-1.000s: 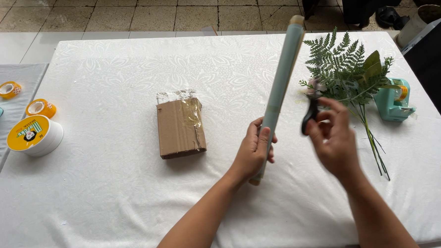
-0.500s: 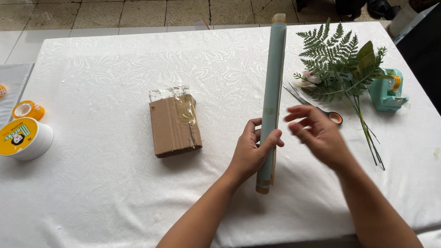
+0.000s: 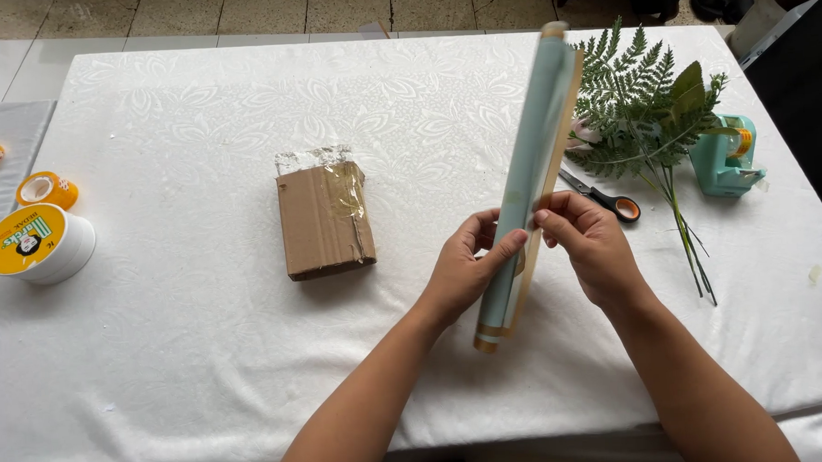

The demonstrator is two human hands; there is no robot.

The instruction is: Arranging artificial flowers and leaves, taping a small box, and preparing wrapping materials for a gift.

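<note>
Both hands grip a teal paper roll [image 3: 530, 175] at centre frame, tilted up off the table [image 3: 159, 381]. The left hand [image 3: 464, 270] wraps it from below while the right hand [image 3: 595, 246] pinches its loose edge, likely to steady it. A box [image 3: 323, 216] lies left, scissors [image 3: 602, 195] right.

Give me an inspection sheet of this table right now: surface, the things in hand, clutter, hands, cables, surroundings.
Surface: white tablecloth, lying flat over the table.
Job's things: pale blue paper roll, lifted at an angle, outer edge coming loose.
Clutter: cardboard box, scissors, fern sprigs, teal tape dispenser, tape rolls at the left edge.
Grippers: left hand and right hand both grip the roll.
Cables: nothing seen.
Surroundings: tiled floor beyond the table.
</note>
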